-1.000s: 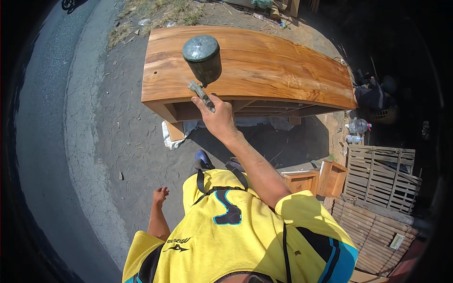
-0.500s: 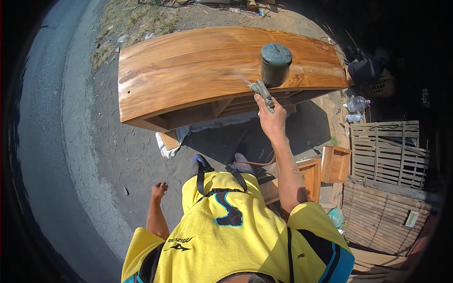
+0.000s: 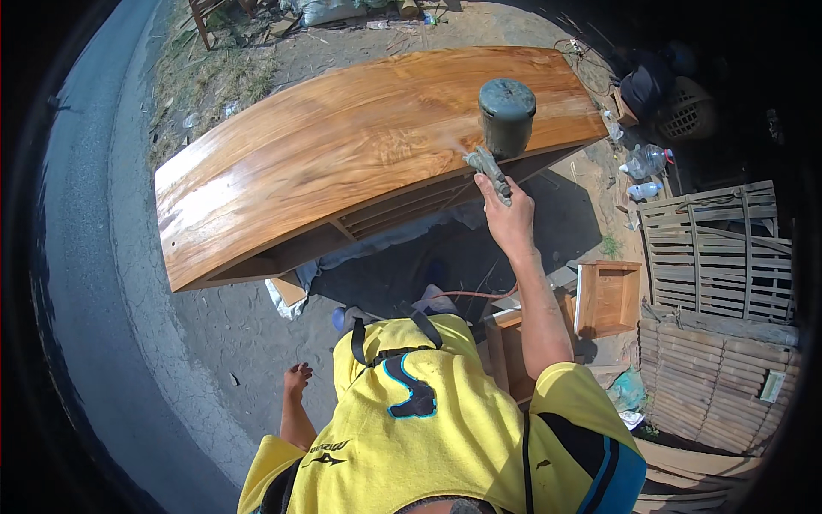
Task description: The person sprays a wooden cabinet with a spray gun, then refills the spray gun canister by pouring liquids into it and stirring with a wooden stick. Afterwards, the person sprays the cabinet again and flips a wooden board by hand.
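My right hand [image 3: 511,220] is closed round the handle of a spray gun [image 3: 488,170], whose dark metal cup [image 3: 507,120] stands above the gun. A faint mist leaves the nozzle over the broad wooden top of a cabinet [image 3: 342,154]. The gun is near the top's front edge, toward its right end. Wet-looking shine covers parts of the wood, brightest at the left. Low at my left side hangs my left hand [image 3: 297,377], apart from everything, its fingers loosely curled and apart with nothing visible in them.
A reddish hose [image 3: 475,295] runs by my feet below the right forearm. Wooden drawers [image 3: 610,298] lie on the right, near a slatted bamboo panel [image 3: 715,257]. Plastic bottles [image 3: 646,163] lie beyond them. White sheeting [image 3: 287,300] shows under the cabinet. A paved road [image 3: 81,257] runs along the left.
The cabinet now appears more slanted, its left end lower in view, as my view has turned. My right hand and the spray gun sit slightly further right and lower in view, mist still showing.
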The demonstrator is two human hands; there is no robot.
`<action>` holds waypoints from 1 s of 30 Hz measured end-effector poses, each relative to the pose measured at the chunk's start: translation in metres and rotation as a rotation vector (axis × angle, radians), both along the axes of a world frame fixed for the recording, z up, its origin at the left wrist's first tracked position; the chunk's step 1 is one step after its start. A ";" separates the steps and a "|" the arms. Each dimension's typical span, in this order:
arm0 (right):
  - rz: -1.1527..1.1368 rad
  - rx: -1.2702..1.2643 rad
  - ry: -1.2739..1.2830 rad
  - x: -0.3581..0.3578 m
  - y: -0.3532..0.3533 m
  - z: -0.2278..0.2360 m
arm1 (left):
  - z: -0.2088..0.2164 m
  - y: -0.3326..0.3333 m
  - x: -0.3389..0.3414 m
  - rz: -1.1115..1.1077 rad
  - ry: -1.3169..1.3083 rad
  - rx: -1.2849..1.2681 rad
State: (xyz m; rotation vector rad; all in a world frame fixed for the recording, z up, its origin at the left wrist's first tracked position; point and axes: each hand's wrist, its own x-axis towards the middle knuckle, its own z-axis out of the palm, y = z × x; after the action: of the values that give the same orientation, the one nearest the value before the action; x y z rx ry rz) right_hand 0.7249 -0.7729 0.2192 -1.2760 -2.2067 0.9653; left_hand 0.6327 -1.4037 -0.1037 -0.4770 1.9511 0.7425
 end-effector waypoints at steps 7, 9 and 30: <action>-0.024 -0.045 -0.040 0.060 0.118 0.000 | 0.016 0.120 0.050 -0.006 -0.035 0.045; -0.040 -0.033 -0.035 0.073 0.146 0.002 | 0.020 0.142 0.055 -0.028 -0.030 0.040; -0.385 0.149 -0.070 0.171 0.401 -0.033 | 0.048 0.223 0.033 -0.083 0.031 0.008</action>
State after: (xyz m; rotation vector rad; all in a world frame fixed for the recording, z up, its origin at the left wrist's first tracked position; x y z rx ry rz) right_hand 0.8958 -0.3716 0.1862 -1.6036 -1.9360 0.6048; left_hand 0.6658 -1.1802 -0.0559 -0.3798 1.9834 0.7082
